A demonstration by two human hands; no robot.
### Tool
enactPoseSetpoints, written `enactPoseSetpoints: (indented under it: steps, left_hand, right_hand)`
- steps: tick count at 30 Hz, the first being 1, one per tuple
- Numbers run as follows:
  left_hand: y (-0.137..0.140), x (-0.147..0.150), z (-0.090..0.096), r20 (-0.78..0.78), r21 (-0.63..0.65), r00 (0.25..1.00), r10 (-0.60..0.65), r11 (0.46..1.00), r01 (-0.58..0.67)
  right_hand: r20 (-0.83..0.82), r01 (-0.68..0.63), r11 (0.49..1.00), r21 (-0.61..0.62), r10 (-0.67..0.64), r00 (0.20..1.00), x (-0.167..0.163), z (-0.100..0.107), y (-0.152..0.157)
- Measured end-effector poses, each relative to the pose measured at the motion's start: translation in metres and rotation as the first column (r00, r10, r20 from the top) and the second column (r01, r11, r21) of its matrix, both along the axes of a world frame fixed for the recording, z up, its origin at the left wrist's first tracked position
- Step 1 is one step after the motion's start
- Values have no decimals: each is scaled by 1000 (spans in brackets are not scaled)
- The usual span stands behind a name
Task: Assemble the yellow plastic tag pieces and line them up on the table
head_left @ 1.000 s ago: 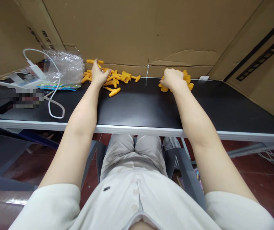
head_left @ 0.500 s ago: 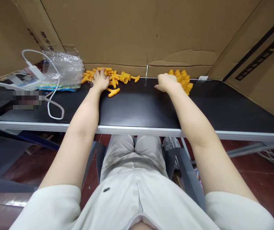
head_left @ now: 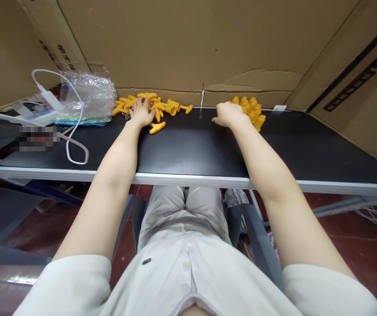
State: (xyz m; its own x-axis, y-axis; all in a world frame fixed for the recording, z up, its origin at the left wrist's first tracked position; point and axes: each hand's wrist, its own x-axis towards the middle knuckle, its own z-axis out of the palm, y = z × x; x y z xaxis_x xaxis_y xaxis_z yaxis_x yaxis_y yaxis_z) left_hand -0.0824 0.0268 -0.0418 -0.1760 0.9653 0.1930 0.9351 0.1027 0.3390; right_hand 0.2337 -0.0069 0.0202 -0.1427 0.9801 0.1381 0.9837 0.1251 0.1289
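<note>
Fingers spread, my left hand (head_left: 141, 113) rests on a pile of yellow T-shaped handles (head_left: 122, 104) at the back of the table. One loose T-shaped handle (head_left: 157, 127) lies just in front of that hand. Short hollow yellow pieces (head_left: 172, 107) sit at the pile's right end, beside another T-shaped handle (head_left: 187, 109). My right hand (head_left: 227, 115) is closed, at the left side of a cluster of upright yellow knobbed pieces (head_left: 252, 109). Its fingertips are hidden, so I cannot tell what they hold.
The black tabletop (head_left: 188, 149) ends in a metal front edge. Cardboard walls (head_left: 162, 48) stand behind it and at both sides. At left are a clear plastic bag (head_left: 89, 94), a white cable (head_left: 76, 151) and a white stand (head_left: 4, 115).
My left hand has shifted slightly over the pile and its fingers have spread. The loose handle in front is almost unmoved. My right hand stays at the upright cluster.
</note>
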Motion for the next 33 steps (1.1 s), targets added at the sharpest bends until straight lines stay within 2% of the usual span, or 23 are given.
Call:
enactPoseSetpoints:
  steps: [6,14,16,19,22,24,27,33]
  left_hand:
    - [0,2,0,27,80,999,-18,997,15]
    - [-8,14,12,-33,43,996,-77,996,79]
    - [-11,20,15,-32,10,994,-105,994,105]
    - [-16,25,21,-33,-123,988,-153,981,148]
    - [-19,21,25,-57,-240,975,-216,951,197]
    - [-19,15,25,-82,-258,967,-241,942,213]
    - [-19,9,22,-89,-239,973,-212,953,186]
    - [-28,15,21,-56,-204,987,-150,970,136]
  right_hand:
    - [10,6,999,-37,-6,1000,-3,3,-6]
    - [20,9,999,-52,-8,1000,-2,4,-8]
    - [22,4,999,-45,-2,1000,-2,4,-8]
    - [28,-9,1000,-27,10,1000,0,0,-2]
    - [20,-42,999,13,42,999,6,-9,12]
    - [10,-65,997,37,65,998,10,-15,21]
    - [11,-70,996,47,70,998,11,-18,25]
    - [6,-46,999,-2,46,999,3,-8,9]
